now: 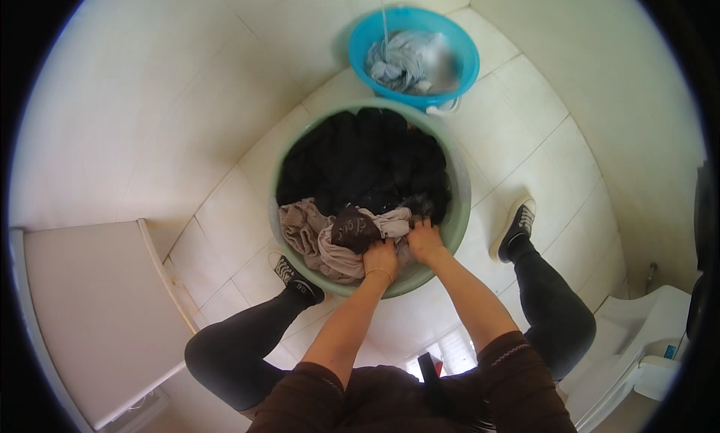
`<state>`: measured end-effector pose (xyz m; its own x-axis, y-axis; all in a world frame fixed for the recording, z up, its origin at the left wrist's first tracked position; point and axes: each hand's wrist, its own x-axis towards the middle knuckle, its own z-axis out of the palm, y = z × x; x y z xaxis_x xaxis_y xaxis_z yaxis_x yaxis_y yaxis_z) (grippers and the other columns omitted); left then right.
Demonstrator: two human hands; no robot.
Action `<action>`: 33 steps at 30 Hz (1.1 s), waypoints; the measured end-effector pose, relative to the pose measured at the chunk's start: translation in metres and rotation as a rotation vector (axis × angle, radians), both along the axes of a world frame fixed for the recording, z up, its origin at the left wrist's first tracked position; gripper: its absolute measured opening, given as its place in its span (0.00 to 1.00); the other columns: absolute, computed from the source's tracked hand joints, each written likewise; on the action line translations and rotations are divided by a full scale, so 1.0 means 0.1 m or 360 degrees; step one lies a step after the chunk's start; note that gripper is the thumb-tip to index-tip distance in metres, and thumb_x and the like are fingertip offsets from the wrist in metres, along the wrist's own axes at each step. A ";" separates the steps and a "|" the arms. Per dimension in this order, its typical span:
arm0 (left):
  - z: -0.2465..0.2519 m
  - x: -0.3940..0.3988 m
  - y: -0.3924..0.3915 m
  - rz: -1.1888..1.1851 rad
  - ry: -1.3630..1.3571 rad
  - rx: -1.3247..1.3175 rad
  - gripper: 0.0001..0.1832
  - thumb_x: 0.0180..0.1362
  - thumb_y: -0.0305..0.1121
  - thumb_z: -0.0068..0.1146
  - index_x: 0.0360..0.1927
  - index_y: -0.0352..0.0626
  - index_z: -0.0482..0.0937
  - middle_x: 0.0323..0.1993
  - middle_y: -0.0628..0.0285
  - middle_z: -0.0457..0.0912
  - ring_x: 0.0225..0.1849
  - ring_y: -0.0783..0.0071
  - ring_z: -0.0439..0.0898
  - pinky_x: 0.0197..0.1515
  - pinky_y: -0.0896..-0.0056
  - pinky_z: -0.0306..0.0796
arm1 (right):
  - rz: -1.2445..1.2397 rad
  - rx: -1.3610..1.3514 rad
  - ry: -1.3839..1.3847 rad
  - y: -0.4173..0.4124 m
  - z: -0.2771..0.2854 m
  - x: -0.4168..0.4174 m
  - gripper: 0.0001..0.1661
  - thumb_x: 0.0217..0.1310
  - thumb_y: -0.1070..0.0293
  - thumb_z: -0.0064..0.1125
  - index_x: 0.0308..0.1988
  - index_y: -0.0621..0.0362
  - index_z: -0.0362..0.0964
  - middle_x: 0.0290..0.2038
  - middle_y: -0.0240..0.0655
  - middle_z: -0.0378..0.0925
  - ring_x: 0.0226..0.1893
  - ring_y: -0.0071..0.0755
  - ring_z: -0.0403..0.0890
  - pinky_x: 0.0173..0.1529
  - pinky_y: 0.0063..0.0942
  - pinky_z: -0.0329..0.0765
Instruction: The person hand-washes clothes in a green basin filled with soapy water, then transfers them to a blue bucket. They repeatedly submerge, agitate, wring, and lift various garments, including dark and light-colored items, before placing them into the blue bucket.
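A large pale green tub stands on the floor between my feet, with wet black clothes filling its far part. Beige and pinkish wet clothing lies along its near edge, and a dark brown piece with lettering rests on top. My left hand, with a thin bracelet at the wrist, grips the light cloth just beside the brown piece. To its right, my right hand is on the end of the same light cloth, its fingertips partly hidden at the wet fabric.
A blue basin with grey and white wet clothes touches or nearly touches the tub's far side; a thin stream of water falls into it. Tiled walls close in behind. A pale cabinet stands at left, a white toilet at lower right.
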<state>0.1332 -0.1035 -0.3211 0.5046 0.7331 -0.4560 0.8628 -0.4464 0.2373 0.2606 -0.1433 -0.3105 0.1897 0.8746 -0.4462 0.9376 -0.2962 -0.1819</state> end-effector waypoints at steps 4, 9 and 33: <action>-0.51 -0.06 0.10 -0.0245 0.0168 -0.0114 0.13 0.51 0.36 0.48 0.39 0.45 0.73 0.39 0.51 0.76 0.40 0.53 0.76 0.43 0.58 0.70 | -0.0174 -0.0476 0.0588 0.16 -0.42 0.02 0.19 0.51 0.69 0.47 0.46 0.49 0.71 0.52 0.46 0.67 0.50 0.46 0.70 0.53 0.37 0.67; -0.69 -0.24 0.12 -0.0711 0.0011 0.0122 0.14 0.51 0.34 0.46 0.41 0.44 0.74 0.40 0.52 0.76 0.41 0.54 0.76 0.44 0.61 0.70 | -0.0202 -0.0298 0.0564 0.12 -0.66 -0.08 0.18 0.51 0.69 0.48 0.45 0.51 0.71 0.46 0.40 0.73 0.47 0.42 0.73 0.52 0.35 0.69; 6.40 -0.53 0.92 -0.0012 -0.1832 -0.0814 0.19 0.57 0.37 0.48 0.46 0.32 0.71 0.41 0.58 0.77 0.41 0.71 0.77 0.45 0.67 0.72 | -0.0422 0.1822 0.1317 -0.17 6.25 0.30 0.08 0.59 0.62 0.50 0.32 0.54 0.64 0.18 0.25 0.64 0.16 0.16 0.63 0.18 0.15 0.60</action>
